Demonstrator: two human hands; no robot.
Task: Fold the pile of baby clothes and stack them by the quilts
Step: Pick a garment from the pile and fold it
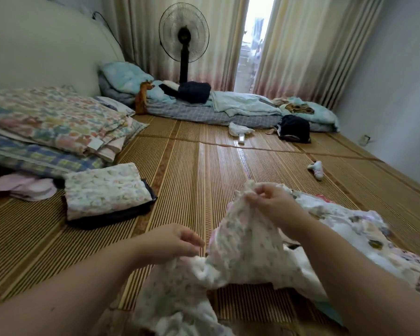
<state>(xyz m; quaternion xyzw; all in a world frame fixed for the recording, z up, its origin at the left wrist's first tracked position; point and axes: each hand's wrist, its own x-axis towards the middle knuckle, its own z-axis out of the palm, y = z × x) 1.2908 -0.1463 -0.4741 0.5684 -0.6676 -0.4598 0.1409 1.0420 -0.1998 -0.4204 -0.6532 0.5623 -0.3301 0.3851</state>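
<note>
A white floral baby garment (243, 241) hangs lifted above the bamboo mat. My right hand (274, 202) pinches its top edge. My left hand (172, 243) grips a lower corner of the same cloth. Under and right of it lies the loose pile of baby clothes (364, 238). At the left a folded floral piece rests on dark folded clothes, forming a small stack (104, 192). The stack sits beside the folded quilts (51, 122).
The bamboo mat (228, 161) covers the floor. A pink cloth (27, 186) lies left of the stack. A small sock (317, 168) and a white cloth (239, 129) lie farther out. A standing fan (184, 40) and bedding (204, 105) line the far wall.
</note>
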